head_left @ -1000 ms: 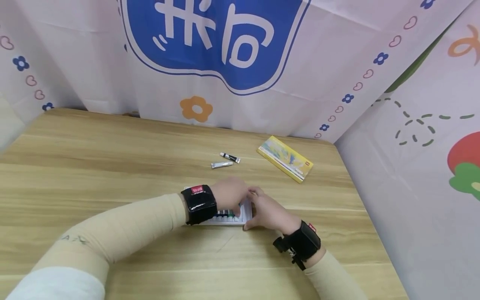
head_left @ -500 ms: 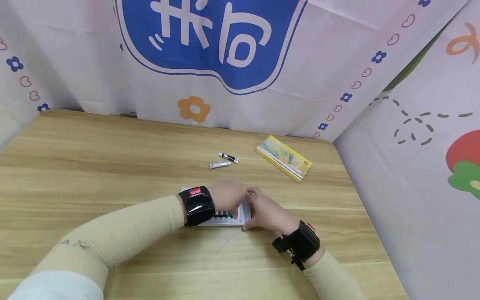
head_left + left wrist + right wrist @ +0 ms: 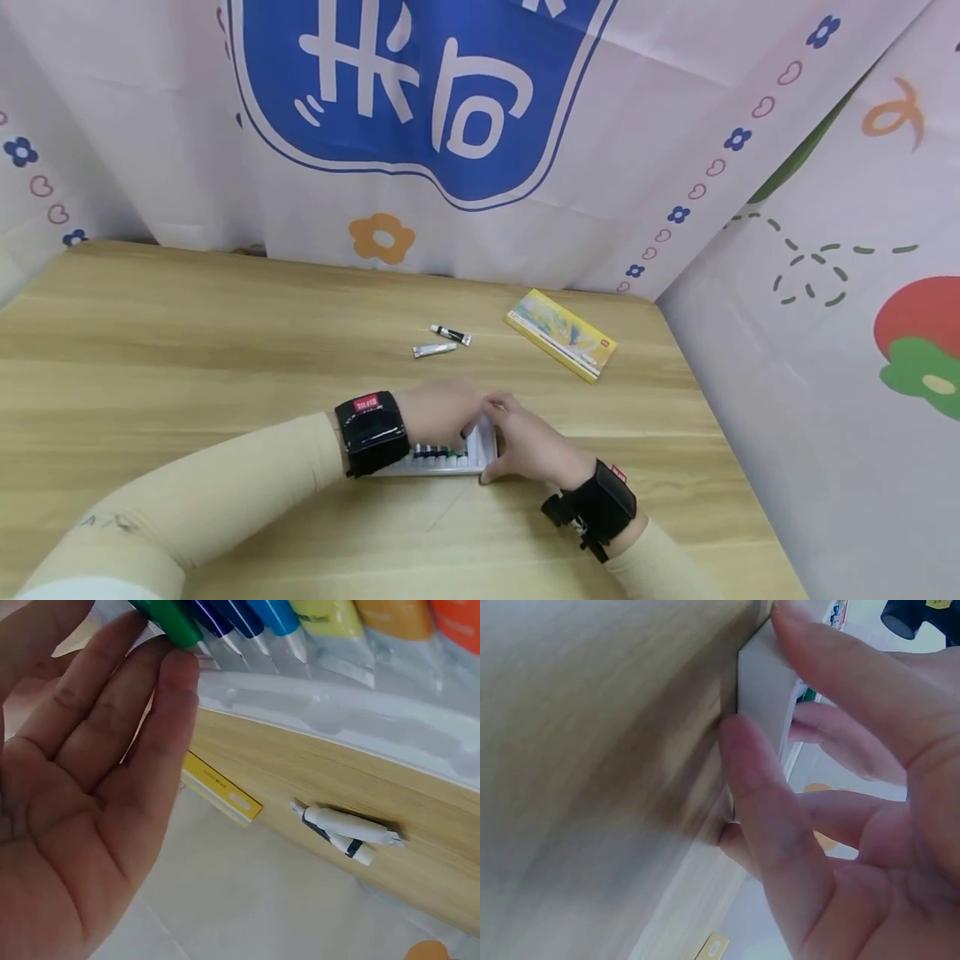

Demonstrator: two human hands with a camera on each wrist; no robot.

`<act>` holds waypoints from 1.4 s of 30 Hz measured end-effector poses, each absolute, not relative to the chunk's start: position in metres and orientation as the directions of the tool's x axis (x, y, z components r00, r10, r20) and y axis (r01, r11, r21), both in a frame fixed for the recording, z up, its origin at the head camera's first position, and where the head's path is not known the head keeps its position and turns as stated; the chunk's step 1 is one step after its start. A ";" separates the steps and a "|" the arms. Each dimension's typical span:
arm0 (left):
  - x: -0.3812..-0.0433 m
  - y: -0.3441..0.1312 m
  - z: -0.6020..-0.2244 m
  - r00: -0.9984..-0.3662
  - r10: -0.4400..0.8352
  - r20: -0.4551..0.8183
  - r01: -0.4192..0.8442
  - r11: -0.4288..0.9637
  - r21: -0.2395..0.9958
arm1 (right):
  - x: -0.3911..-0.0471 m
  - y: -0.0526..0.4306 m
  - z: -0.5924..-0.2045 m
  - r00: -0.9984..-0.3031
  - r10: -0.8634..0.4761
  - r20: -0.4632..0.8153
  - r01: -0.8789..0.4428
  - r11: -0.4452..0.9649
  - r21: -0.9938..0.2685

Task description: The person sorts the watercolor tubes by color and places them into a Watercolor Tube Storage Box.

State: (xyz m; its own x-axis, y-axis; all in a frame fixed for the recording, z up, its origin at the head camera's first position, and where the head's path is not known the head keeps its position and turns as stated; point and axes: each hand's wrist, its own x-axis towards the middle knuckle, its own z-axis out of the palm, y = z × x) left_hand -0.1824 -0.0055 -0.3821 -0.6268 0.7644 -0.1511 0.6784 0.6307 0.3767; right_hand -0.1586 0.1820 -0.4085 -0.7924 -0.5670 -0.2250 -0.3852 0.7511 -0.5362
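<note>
A white plastic tray (image 3: 450, 470) of paint tubes lies on the table before me. My left hand (image 3: 441, 412) reaches over it from the left. In the left wrist view its fingertips are beside a green paint tube (image 3: 171, 621); their tips' contact is hidden, and a small dark patch shows by them in the head view. My right hand (image 3: 534, 446) grips the tray's right end, thumb at the near corner, fingers toward the far side. In the right wrist view these fingers (image 3: 757, 769) touch the white end wall (image 3: 761, 682).
Beyond the tray, a black-labelled paint tube (image 3: 452, 335) and a silvery-white paint tube (image 3: 434, 350) lie close together. A yellow picture box (image 3: 561, 335) lies at the back right. Printed cloth (image 3: 315, 208) hangs behind the table (image 3: 187, 333).
The head view has tilted up slightly, so everything sits lower in it. My left hand has drawn back a little to the left, uncovering more tray. The right hand keeps its grip.
</note>
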 end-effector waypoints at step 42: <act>-0.293 -0.038 -0.415 -0.835 0.546 -0.070 0.466 0.769 0.438 | -0.161 0.183 -0.412 -0.815 -0.499 -0.293 -0.328 0.815 -0.478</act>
